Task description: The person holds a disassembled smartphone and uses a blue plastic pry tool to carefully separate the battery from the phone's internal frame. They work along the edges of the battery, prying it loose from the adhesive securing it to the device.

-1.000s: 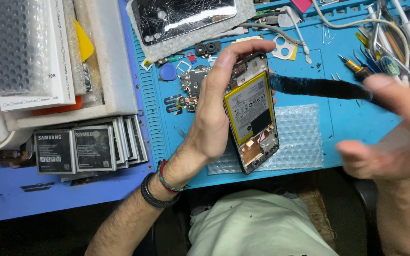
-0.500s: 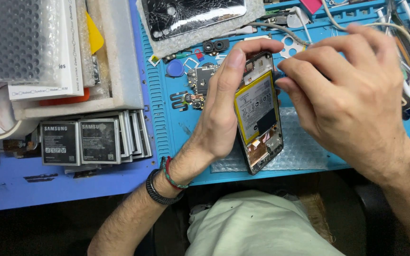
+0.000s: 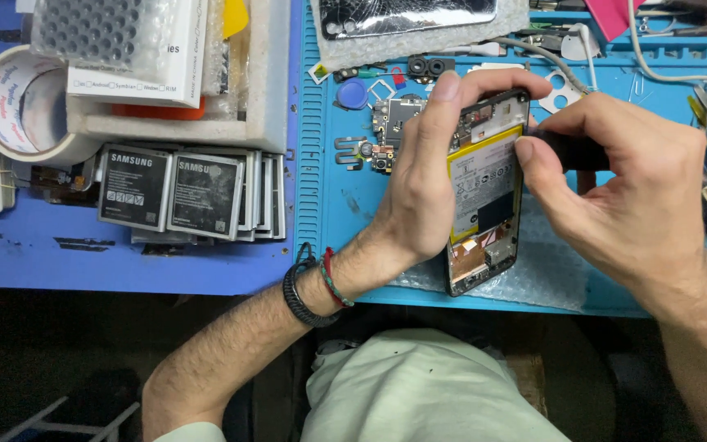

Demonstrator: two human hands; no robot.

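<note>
Since half a second ago the right hand has slid rightward, its fingers pinched on a black tool handle at the opened black phone with yellow battery. The left hand still clamps the phone above the blue ribbed mat. Grey batteries lie well left.

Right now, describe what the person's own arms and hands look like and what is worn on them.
Both forearms are bare and hairy, with no gloves and no rings visible on the fingers. The left hand has a thick black braided wristband and a thin red-and-green cord bracelet at the wrist. The right hand wears nothing visible.
</note>
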